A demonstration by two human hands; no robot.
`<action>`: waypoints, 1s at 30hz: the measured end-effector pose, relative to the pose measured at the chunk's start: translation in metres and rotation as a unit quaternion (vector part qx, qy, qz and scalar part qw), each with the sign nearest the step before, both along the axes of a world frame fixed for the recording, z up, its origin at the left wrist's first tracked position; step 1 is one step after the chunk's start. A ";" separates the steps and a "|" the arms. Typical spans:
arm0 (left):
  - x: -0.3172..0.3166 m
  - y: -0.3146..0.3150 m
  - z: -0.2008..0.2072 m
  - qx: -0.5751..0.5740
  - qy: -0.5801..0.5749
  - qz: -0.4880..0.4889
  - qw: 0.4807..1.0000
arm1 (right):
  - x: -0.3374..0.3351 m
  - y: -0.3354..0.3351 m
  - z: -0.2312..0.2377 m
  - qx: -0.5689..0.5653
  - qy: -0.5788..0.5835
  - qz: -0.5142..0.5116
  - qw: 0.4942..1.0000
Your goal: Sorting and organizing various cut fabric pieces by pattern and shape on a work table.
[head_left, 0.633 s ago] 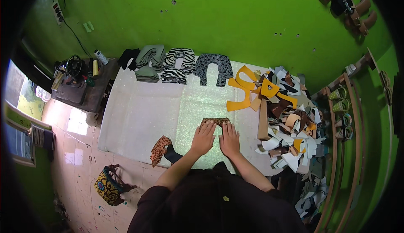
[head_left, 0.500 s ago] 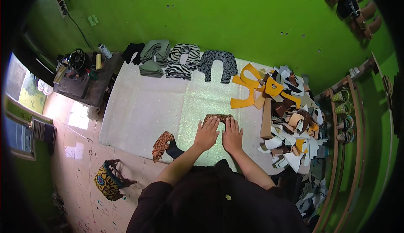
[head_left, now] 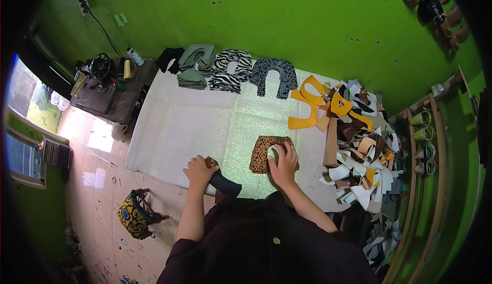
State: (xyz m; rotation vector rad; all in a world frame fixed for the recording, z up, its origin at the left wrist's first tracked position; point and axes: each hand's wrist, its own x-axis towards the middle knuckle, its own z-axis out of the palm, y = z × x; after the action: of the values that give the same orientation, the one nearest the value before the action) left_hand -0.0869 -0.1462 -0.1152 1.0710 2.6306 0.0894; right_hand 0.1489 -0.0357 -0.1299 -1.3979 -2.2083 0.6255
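My left hand (head_left: 199,173) closes around a curved leopard-print piece with a black part (head_left: 225,183) at the table's near edge; the fingers cover most of its print. On the glittery white table cover (head_left: 174,130) lies a U-shaped leopard-print piece (head_left: 260,156), flat, with its opening toward me. My right hand (head_left: 285,167) is curled over its right leg, thumb by the inner gap. Whether it is one layer or several, I cannot tell.
Zebra-print (head_left: 231,61), green (head_left: 197,58) and black-grey patterned pieces (head_left: 273,71) lie along the far edge. Yellow cutouts (head_left: 303,120) and a heap of scraps (head_left: 359,174) occupy the right. A sewing machine (head_left: 101,71) stands left; a patterned stool (head_left: 134,215) is on the floor.
Both hands were flat on the leopard-print piece at the middle. My left hand has gone left to the other piece and gripped it. The right has curled over the piece, which now lies nearer me.
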 end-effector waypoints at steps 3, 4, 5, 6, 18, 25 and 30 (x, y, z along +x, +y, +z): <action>-0.002 -0.001 -0.013 0.007 -0.038 -0.021 0.999 | -0.005 0.000 0.006 0.007 0.017 0.012 1.000; -0.003 0.000 -0.017 0.033 -0.047 -0.046 0.997 | -0.007 0.000 0.008 0.009 0.018 0.013 1.000; -0.003 0.001 -0.021 0.035 -0.046 -0.044 0.997 | -0.010 0.000 0.012 0.009 0.024 0.013 1.000; -0.002 0.006 -0.018 0.134 -0.129 -0.028 0.982 | -0.011 0.000 0.015 0.010 0.029 0.010 0.999; -0.006 0.029 0.087 0.413 -0.081 -0.205 0.884 | -0.028 0.000 0.050 -0.024 0.105 0.074 0.991; -0.015 0.014 0.130 0.416 -0.101 -0.271 0.862 | -0.039 -0.003 0.077 -0.015 0.136 0.135 0.981; 0.006 0.024 0.144 0.348 -0.371 -0.327 0.796 | -0.042 0.006 0.124 -0.084 0.185 0.314 0.927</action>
State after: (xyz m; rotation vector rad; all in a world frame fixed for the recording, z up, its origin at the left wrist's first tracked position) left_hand -0.0807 -0.1227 0.0289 1.6581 1.4079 1.1258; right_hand 0.1074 -0.0295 -0.0064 -0.5353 -2.2967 1.2087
